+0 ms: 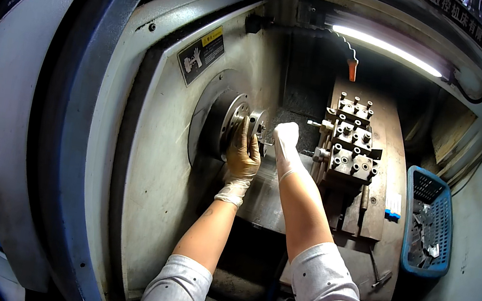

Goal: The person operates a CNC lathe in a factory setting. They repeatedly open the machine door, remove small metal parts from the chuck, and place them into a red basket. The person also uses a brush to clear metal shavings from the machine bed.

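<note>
While both gloved hands crowd the chuck (pixel 233 126), left hand (pixel 244 156) on its rim, right hand (pixel 286 145) beside

Dim shot overall. Main light = a tube lamp (pixel 387 48) up and to the right of the fingers, w/ glare blowing out its length. Bright wash on the panel left of the fingers; deep shadow below them and behind. Fisheye bends edges, black vignette at corners. Fingertips slightly soft, centre otherwise fairly sharp.
</note>
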`<state>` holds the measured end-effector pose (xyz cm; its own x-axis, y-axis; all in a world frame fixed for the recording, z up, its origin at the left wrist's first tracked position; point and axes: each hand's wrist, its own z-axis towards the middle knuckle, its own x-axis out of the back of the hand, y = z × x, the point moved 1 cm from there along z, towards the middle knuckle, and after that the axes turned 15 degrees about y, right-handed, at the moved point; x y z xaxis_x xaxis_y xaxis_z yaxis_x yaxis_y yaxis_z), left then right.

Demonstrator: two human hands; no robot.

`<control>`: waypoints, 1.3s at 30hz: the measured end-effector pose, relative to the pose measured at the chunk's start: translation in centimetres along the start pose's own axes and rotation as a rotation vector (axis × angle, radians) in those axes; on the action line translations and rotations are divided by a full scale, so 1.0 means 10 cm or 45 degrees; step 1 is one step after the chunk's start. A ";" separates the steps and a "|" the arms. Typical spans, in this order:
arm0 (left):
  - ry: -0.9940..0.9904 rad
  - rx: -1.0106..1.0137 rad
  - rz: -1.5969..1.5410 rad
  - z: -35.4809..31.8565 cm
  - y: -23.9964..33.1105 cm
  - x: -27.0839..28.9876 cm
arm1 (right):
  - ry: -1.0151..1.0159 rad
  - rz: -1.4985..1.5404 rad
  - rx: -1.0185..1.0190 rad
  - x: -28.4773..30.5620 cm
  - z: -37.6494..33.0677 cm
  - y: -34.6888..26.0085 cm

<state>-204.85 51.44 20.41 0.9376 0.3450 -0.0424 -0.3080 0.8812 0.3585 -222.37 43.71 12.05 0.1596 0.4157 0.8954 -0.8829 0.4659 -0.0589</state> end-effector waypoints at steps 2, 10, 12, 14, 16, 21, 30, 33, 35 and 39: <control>0.007 0.017 0.065 0.01 -0.11 0.16 | 0.379 0.761 -0.846 0.91 -0.20 -0.39; -0.018 -0.006 0.027 0.02 -0.11 0.16 | 1.079 1.226 0.285 2.00 -0.83 -0.39; -0.104 0.015 -0.066 0.04 -0.09 0.21 | 0.885 1.305 0.325 2.06 -1.29 -0.37; -0.210 -0.002 -0.122 0.08 -0.17 0.25 | 0.762 1.092 0.467 2.01 -1.65 -0.38; -0.280 0.095 -0.137 0.15 0.00 0.38 | 0.543 0.944 0.374 1.87 -1.86 -0.40; -0.088 0.305 -0.275 -0.23 0.17 0.73 | 0.240 1.486 -0.181 0.81 -1.62 -0.35; -0.032 0.670 -0.054 -0.69 0.31 1.25 | 0.689 1.830 -0.343 1.04 -0.77 -0.48; 0.009 0.736 -0.052 -0.61 0.29 1.28 | 0.869 1.611 -0.094 1.36 -1.25 -0.62; 0.016 0.674 -0.081 -0.57 0.30 1.16 | 0.781 1.495 -0.043 1.24 -1.53 -0.56; -0.012 0.765 -0.208 -0.59 0.26 0.98 | 0.615 1.556 0.037 1.29 -1.59 -0.52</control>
<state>-197.39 59.08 15.42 0.9673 0.2156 -0.1339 -0.0183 0.5855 0.8105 -208.69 59.03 16.88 -0.6087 0.7930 0.0240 -0.5773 -0.4219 -0.6991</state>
